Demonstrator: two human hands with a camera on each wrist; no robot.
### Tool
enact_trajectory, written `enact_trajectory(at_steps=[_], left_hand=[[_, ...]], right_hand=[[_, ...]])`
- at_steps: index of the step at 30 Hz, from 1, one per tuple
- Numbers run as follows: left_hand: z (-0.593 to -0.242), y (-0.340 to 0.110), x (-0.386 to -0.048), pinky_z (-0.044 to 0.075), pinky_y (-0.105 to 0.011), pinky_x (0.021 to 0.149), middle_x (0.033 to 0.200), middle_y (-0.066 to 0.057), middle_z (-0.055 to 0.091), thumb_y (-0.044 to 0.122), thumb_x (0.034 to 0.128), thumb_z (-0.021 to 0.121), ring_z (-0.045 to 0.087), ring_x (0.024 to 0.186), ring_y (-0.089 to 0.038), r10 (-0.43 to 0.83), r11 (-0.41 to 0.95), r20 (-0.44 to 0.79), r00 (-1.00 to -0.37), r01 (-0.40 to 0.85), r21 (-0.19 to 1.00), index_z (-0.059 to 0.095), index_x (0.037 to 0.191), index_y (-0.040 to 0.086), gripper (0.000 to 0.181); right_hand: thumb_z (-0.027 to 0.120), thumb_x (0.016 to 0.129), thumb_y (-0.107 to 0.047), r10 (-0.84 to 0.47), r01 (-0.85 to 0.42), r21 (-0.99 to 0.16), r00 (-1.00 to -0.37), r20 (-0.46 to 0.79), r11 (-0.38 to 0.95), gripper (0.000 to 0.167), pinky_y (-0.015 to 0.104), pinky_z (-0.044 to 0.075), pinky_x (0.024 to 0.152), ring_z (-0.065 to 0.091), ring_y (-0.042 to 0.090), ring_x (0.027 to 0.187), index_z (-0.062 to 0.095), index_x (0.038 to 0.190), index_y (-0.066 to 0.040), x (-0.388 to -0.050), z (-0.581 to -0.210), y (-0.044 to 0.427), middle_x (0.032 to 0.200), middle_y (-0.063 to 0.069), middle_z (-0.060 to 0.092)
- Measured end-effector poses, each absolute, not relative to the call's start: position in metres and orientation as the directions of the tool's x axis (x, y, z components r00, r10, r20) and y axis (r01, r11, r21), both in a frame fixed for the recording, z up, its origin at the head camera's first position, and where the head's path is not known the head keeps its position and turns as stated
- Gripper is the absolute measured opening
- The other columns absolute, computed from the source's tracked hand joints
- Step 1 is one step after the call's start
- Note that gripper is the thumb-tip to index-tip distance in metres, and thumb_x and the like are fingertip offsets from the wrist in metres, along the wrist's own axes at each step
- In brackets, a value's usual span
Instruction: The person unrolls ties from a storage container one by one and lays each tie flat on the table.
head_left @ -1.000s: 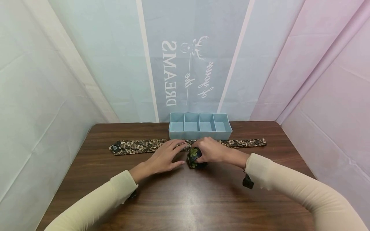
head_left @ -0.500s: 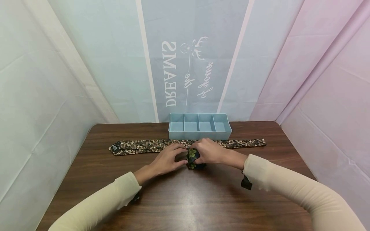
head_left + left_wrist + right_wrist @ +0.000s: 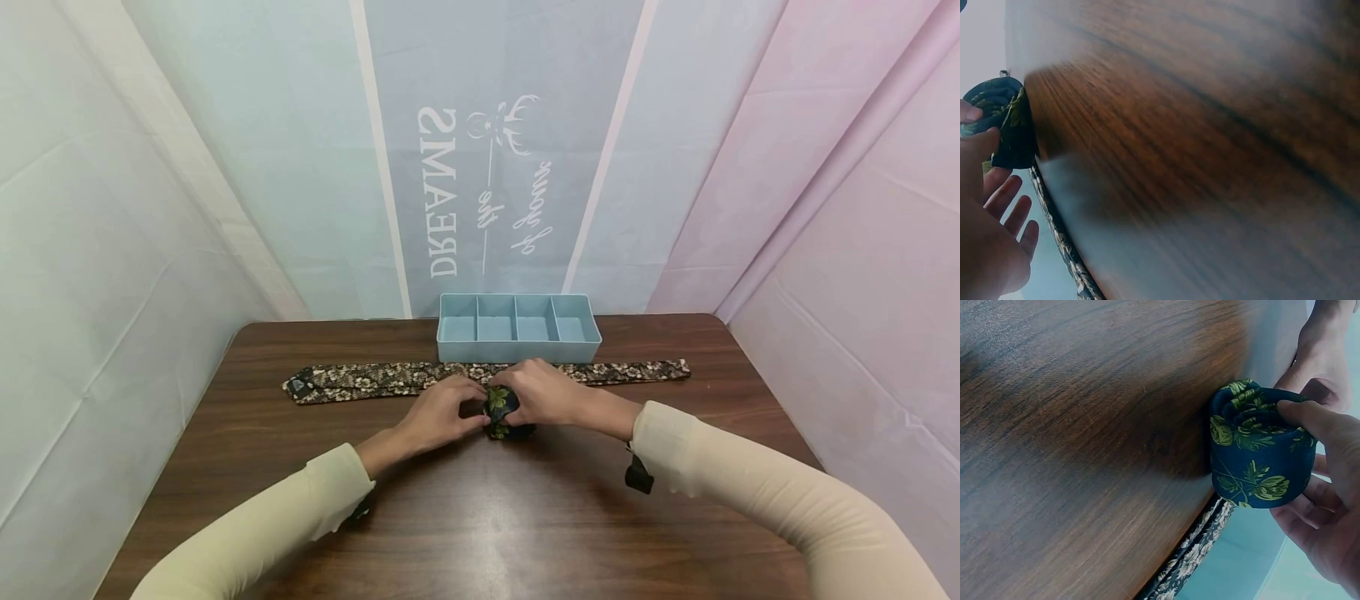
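Note:
A rolled-up necktie [image 3: 498, 402], dark blue-green with yellow-green flowers, stands on the table with its coil facing up. My right hand [image 3: 546, 393] grips it from the right, thumb inside the top of the coil and fingers along the outer side, as the right wrist view [image 3: 1335, 481] shows. From the left, my left hand [image 3: 442, 412] holds the roll's side between thumb and forefinger; its other fingers [image 3: 1017, 212] stay loosely extended. Behind both hands a second necktie [image 3: 360, 380], dark with cream flowers, lies flat across the table, its middle partly hidden by the hands.
A light blue box [image 3: 517, 352] with several compartments stands at the table's back edge, just behind the flat necktie. The brown wooden table [image 3: 480, 517] has fabric hangings [image 3: 300, 167] around its back and sides.
My left hand has moved right, from just beside the rolled necktie to touching it, and its fingers have drawn closer together. The right hand keeps its grip with hardly any movement.

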State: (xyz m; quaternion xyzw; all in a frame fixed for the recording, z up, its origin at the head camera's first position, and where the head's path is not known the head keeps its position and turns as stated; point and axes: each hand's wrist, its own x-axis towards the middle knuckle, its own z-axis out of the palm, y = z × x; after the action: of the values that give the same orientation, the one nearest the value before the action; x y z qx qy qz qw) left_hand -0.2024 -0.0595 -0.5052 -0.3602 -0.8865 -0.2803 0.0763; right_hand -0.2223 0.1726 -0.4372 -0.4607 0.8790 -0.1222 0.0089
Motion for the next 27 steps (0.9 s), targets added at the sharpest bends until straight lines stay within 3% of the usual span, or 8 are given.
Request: enact_trajectory(at_steps=[7, 14, 27], left_hand=[[-0.506, -0.057, -0.204, 0.058, -0.035, 0.1, 0.106, 0.003, 0.079, 0.024, 0.0887, 0.087, 0.07, 0.106, -0.017, 0.618, 0.603, 0.307, -0.724, 0.687, 0.405, 0.081, 0.102, 0.014, 0.017], [-0.504, -0.055, -0.205, 0.059, -0.037, 0.098, 0.105, 0.001, 0.079, 0.027, 0.0888, 0.087, 0.071, 0.105, -0.02, 0.626, 0.624, 0.282, -0.727, 0.684, 0.378, 0.081, 0.101, 0.013, 0.019], [-0.506, -0.054, -0.205, 0.055, -0.04, 0.105, 0.112, 0.0, 0.08, 0.027, 0.0897, 0.086, 0.071, 0.111, -0.021, 0.643, 0.622, 0.275, -0.714, 0.697, 0.357, 0.081, 0.108, 0.014, 0.023]], right_hand=[[0.093, 0.081, -0.022, -0.829, -0.824, -0.253, -0.547, 0.118, 0.508, 0.053, 0.024, 0.062, 0.071, 0.077, 0.019, 0.091, 0.075, 0.127, -0.004, -0.221, -0.437, 0.174, 0.114, 0.009, 0.079], [0.093, 0.083, -0.027, -0.867, -0.871, -0.254, -0.468, 0.172, 0.42, 0.046, 0.019, 0.058, 0.067, 0.074, 0.014, 0.085, 0.08, 0.124, -0.01, -0.222, -0.441, 0.181, 0.107, 0.005, 0.077], [0.094, 0.082, -0.033, -0.868, -0.912, -0.198, -0.405, 0.288, 0.359, 0.05, 0.034, 0.064, 0.088, 0.076, 0.025, 0.105, 0.08, 0.123, -0.009, -0.223, -0.458, 0.197, 0.114, 0.015, 0.078]])
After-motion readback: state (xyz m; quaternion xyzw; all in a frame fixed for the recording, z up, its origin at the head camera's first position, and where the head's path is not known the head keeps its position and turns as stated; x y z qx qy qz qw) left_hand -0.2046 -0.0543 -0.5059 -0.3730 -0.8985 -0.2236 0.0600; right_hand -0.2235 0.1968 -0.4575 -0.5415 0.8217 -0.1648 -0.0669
